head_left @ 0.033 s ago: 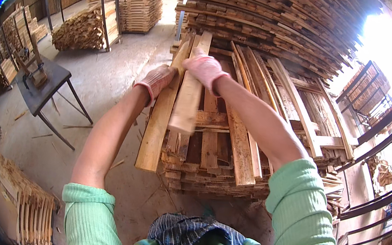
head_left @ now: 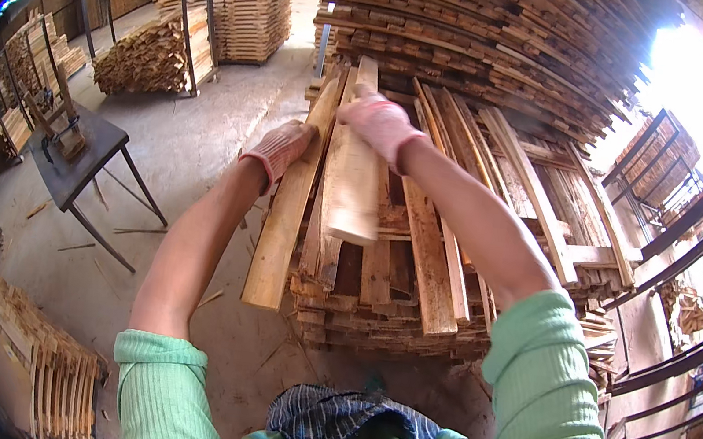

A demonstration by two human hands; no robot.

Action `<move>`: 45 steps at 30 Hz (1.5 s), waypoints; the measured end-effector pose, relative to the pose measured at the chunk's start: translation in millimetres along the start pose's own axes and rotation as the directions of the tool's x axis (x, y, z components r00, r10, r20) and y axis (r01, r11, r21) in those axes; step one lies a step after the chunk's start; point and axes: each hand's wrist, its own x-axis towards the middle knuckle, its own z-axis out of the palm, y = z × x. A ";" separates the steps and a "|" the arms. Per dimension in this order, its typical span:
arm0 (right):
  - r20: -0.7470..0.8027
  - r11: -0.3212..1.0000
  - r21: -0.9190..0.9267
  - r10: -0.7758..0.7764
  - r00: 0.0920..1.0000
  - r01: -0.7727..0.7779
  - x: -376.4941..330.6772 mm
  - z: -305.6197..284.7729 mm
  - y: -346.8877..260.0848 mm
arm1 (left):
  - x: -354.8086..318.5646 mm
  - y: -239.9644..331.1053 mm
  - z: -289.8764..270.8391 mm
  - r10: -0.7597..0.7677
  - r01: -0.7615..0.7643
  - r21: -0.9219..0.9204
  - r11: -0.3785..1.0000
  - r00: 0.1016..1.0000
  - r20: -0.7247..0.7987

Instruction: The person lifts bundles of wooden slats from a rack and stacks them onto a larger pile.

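Note:
Both my hands wear pale, reddish-stained work gloves. My left hand point(head_left: 283, 150) is closed around the outer edge of a long wooden plank point(head_left: 280, 241) lying along the left side of the stack. In my right hand point(head_left: 379, 125) is a second, lighter plank point(head_left: 356, 186), gripped near its far end. Its near end is blurred by motion and lies over the stack. Beneath both planks is a layered stack of boards point(head_left: 376, 267), with gaps between its top pieces. My right fingers are partly hidden behind the hand.
A tall pile of boards point(head_left: 483, 32) rises behind the stack. At left stands a dark metal table point(head_left: 89, 154). Wood bundles point(head_left: 147, 50) and black metal racks point(head_left: 693, 224) flank the work spot. Wood scraps point(head_left: 138, 231) litter the floor.
My right hand and its plank have shifted slightly to the right, widening the gap from the left plank. My left hand stays in place on its plank.

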 end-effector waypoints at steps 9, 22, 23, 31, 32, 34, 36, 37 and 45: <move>-0.043 0.807 0.547 0.292 0.955 -0.222 -118.9 -74.7 43.6 | -85.3 38.9 -63.8 -0.366 0.353 -0.753 0.555 0.917 0.160; 0.359 0.956 -0.252 0.237 0.903 -0.151 -60.0 8.6 22.2 | -98.2 38.7 -63.5 0.000 -0.062 -0.299 0.952 0.979 -0.202; 0.369 0.946 -0.298 0.235 0.899 -0.125 -59.4 -2.0 28.5 | -99.8 43.3 -65.2 0.026 -0.081 -0.259 0.962 0.978 -0.208; 0.371 0.849 -0.477 0.429 0.824 -0.227 -101.7 -34.3 -27.6 | -115.1 86.0 -76.1 -0.208 0.147 -0.630 0.763 0.978 -0.024; 0.289 0.851 -0.437 0.440 0.850 -0.292 -96.7 -23.5 -23.6 | -120.5 94.6 -76.5 -0.295 0.229 -0.661 0.715 0.955 0.012; 0.113 0.848 -0.344 0.463 0.879 -0.402 -87.7 -9.3 -17.8 | -117.3 73.1 -80.2 -0.152 0.113 -0.564 0.818 0.988 -0.023; 0.241 0.907 -0.414 0.193 0.951 -0.079 -82.2 -14.6 31.0 | -113.0 56.8 -80.6 -0.059 0.026 -0.371 0.928 0.995 -0.076; 0.320 0.812 -0.542 -0.039 0.947 0.216 -83.7 -4.3 66.4 | -108.3 52.7 -77.7 -0.002 -0.024 -0.273 0.962 0.995 -0.096; 0.239 0.173 -0.955 -0.043 0.970 0.243 -31.2 67.2 76.0 | -73.3 62.9 -49.4 -0.010 0.015 -0.444 0.896 1.000 0.014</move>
